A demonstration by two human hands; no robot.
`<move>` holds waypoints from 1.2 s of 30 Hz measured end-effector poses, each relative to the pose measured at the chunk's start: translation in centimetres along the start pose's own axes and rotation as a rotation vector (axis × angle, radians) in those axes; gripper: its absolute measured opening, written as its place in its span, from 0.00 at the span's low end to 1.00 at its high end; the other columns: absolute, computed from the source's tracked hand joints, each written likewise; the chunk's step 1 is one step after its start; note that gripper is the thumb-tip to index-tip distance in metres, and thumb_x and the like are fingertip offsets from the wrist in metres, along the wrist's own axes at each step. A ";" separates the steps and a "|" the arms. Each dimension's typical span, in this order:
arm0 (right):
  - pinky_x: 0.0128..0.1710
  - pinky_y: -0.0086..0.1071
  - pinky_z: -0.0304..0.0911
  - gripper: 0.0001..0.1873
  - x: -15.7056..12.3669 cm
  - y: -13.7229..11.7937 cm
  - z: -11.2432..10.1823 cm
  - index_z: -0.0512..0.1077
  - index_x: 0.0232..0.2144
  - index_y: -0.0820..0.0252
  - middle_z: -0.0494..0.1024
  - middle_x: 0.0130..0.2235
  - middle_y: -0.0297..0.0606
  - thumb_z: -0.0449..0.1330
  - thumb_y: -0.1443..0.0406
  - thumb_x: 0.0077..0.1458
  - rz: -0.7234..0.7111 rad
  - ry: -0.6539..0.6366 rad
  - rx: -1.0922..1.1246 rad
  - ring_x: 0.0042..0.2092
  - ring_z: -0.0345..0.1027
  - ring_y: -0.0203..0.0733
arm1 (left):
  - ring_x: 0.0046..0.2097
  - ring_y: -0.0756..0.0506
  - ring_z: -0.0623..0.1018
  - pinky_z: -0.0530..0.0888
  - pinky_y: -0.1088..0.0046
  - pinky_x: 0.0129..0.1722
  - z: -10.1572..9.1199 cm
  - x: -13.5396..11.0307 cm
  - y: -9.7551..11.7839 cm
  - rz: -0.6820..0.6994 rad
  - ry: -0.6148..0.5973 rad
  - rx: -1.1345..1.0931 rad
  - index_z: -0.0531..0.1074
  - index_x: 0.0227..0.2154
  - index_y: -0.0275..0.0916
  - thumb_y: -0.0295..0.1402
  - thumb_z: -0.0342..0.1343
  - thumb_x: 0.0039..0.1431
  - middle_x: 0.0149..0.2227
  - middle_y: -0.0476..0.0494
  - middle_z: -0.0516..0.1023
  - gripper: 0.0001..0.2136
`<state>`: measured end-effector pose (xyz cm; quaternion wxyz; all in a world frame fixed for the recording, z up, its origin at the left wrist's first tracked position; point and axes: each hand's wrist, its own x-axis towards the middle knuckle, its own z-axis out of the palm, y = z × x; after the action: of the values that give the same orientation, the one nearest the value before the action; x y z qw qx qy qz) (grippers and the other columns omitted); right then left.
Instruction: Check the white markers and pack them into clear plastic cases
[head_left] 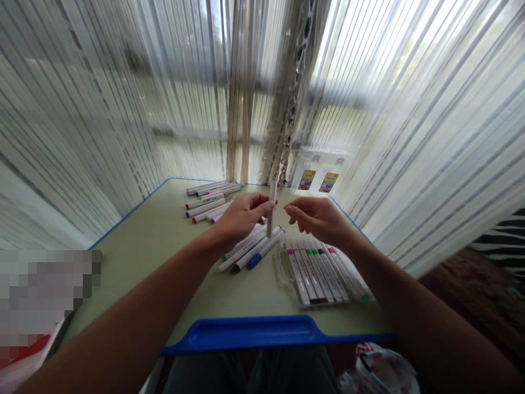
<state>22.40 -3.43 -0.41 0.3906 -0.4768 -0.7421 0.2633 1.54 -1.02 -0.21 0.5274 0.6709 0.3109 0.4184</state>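
Note:
My left hand is closed on a white marker, held upright above the table. My right hand hovers just to its right, fingers curled and pinched together, with nothing visible in them. Under both hands lie a few loose markers with green and blue caps. A clear plastic case with several markers in a row sits below my right hand.
The small green table has a blue rim and a blue tray lip at the near edge. More markers lie at the far left. Two packets lean against the striped curtain behind.

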 end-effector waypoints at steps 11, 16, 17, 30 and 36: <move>0.21 0.25 0.64 0.20 -0.4 -0.4 0.1 0.79 0.43 0.66 0.79 0.26 0.36 0.69 0.57 0.53 0.039 -0.211 0.276 0.25 0.71 0.33 | 0.29 0.52 0.77 0.75 0.73 0.36 0.6 0.1 0.6 -0.129 0.132 -0.454 0.71 0.32 0.32 0.26 0.61 0.59 0.27 0.48 0.75 0.04; 0.21 0.25 0.64 0.18 -0.3 -0.6 -0.1 0.80 0.40 0.67 0.82 0.30 0.40 0.70 0.58 0.51 0.053 -0.175 0.324 0.24 0.71 0.32 | 0.27 0.52 0.77 0.75 0.73 0.33 0.4 0.0 0.5 -0.118 0.181 -0.402 0.72 0.33 0.32 0.27 0.62 0.58 0.28 0.48 0.76 0.05; 0.21 0.25 0.64 0.18 -0.3 -0.6 -0.1 0.80 0.40 0.66 0.82 0.31 0.41 0.70 0.58 0.51 0.063 -0.181 0.339 0.24 0.71 0.32 | 0.27 0.52 0.77 0.75 0.74 0.32 0.4 0.0 0.4 -0.117 0.185 -0.389 0.72 0.33 0.32 0.28 0.63 0.58 0.29 0.48 0.77 0.05; 0.20 0.25 0.66 0.18 0.2 0.3 -0.4 0.79 0.37 0.66 0.83 0.30 0.42 0.67 0.55 0.55 0.129 -0.055 0.555 0.21 0.71 0.32 | 0.25 0.54 0.74 0.69 0.77 0.27 0.3 0.2 -0.3 -0.218 0.048 -0.381 0.76 0.31 0.32 0.38 0.68 0.52 0.26 0.46 0.78 0.13; 0.17 0.25 0.63 0.21 0.5 0.4 -0.7 0.76 0.44 0.64 0.80 0.27 0.37 0.65 0.53 0.57 0.149 -0.041 0.636 0.19 0.68 0.32 | 0.25 0.52 0.75 0.70 0.75 0.29 0.6 0.0 -0.5 -0.249 -0.158 -0.329 0.77 0.32 0.33 0.42 0.67 0.52 0.26 0.46 0.78 0.15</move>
<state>23.04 -2.84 -0.21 0.4845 -0.3785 -0.5933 0.5196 2.06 -1.17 -0.75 0.7001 0.5631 0.2764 0.3413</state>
